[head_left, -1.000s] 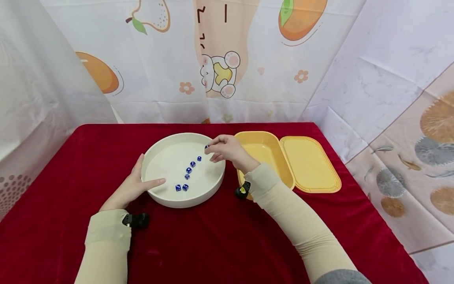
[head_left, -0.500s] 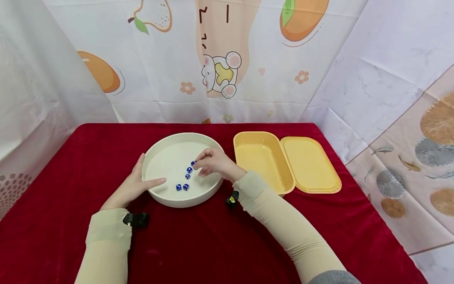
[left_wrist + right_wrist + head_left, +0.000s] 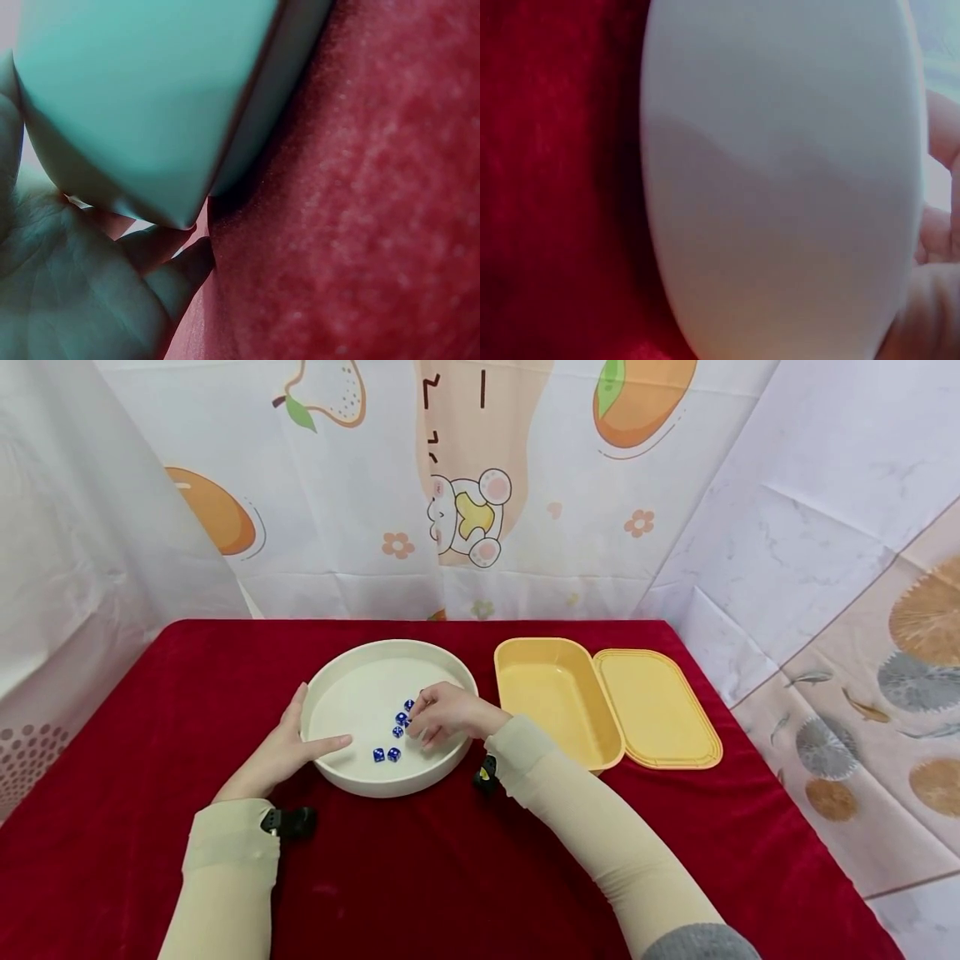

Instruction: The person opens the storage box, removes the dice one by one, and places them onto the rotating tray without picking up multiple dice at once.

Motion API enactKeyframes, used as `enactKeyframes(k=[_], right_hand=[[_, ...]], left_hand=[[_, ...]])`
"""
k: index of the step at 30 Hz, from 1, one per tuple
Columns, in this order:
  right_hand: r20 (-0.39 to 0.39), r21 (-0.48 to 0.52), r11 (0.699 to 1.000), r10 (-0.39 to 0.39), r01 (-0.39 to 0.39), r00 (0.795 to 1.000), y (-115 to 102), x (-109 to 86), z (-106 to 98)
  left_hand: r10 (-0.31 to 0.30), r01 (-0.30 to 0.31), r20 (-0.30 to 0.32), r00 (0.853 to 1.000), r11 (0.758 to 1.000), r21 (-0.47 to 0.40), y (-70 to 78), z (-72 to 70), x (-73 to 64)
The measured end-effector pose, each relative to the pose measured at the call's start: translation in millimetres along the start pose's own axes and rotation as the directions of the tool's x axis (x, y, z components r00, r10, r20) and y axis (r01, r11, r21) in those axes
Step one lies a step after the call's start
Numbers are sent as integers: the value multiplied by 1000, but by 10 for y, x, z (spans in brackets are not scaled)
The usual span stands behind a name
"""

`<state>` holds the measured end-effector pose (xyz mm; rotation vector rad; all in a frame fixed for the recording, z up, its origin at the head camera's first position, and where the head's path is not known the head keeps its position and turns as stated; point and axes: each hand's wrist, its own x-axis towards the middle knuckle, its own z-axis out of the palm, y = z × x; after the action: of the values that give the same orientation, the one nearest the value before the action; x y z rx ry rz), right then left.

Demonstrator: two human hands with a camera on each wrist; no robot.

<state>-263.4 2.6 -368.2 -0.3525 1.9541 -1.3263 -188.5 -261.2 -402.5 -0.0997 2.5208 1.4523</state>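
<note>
A round white tray (image 3: pixel 352 681) with a raised wall stands on the red cloth. Several blue dice (image 3: pixel 378 755) with white dots lie in it, some in a slanting row. My left hand (image 3: pixel 279 758) holds the tray's left side, its thumb over the rim and its fingers along the outside wall; the left wrist view shows them against that wall. Inside the tray, my right hand (image 3: pixel 448 712) pinches a die (image 3: pixel 408 722) at its fingertips, close beside the row. Those fingertips partly hide that die. In the right wrist view the tray wall (image 3: pixel 780 187) blocks the dice.
Right of the tray sits a yellow plastic box (image 3: pixel 551 693), with its yellow lid (image 3: pixel 656 706) lying flat against its right side. Red cloth (image 3: pixel 420 877) covers the table. Printed curtains (image 3: pixel 322 527) hang behind and at both sides.
My right hand has moved left and down from the tray's far right rim to the row of dice, carrying a die. The left hand has kept its hold on the tray.
</note>
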Motion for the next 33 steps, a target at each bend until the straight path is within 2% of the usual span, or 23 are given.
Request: enactKeyframes(k=[12, 18, 33], right_hand=[[59, -111, 993, 52, -46, 997, 14, 73, 0], [39, -124, 990, 67, -62, 997, 13, 77, 15], [-42, -206, 977, 46, -54, 998, 35, 81, 43]], left_hand=[[-3, 3, -4, 1000, 1000, -11, 0, 16, -1], [1, -2, -6, 1000, 1000, -4, -10, 24, 7], [0, 0, -3, 1000, 1000, -14, 18, 33, -13]])
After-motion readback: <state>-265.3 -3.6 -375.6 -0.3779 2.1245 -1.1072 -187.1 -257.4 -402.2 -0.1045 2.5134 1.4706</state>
